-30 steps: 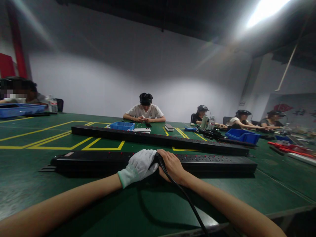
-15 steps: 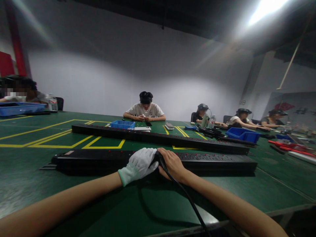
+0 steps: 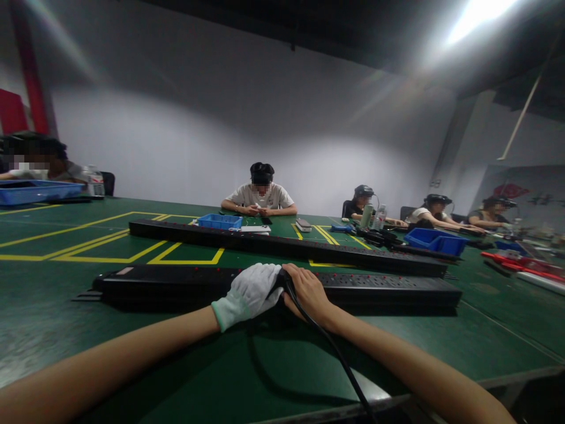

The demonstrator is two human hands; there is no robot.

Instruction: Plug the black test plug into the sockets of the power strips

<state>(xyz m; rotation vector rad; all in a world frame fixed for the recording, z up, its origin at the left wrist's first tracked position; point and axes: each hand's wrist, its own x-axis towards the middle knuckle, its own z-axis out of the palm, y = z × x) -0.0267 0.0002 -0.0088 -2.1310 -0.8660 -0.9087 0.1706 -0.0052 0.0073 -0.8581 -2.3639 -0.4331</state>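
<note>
A long black power strip (image 3: 388,290) with a row of sockets and small red dots lies across the table in front of me. My left hand (image 3: 253,290), in a white glove with a green cuff, is closed around a black plug (image 3: 283,277) at the middle of the strip. From the other side, my bare right hand (image 3: 308,293) presses its fingers around the same plug. A black cable (image 3: 335,347) runs from it down toward the table's near edge. The plug's front is hidden by my hands, so I cannot tell whether it sits in a socket.
Behind lies a second long black power strip (image 3: 286,248). Farther back are a small blue basket (image 3: 219,221), a white phone-like item (image 3: 256,229) and a blue bin (image 3: 435,240). Red tools (image 3: 507,262) lie at right. A person (image 3: 260,197) sits opposite; several others sit around.
Both hands stay closed on the plug at the same spot on the strip. The view has shifted very slightly; nothing else has visibly moved.
</note>
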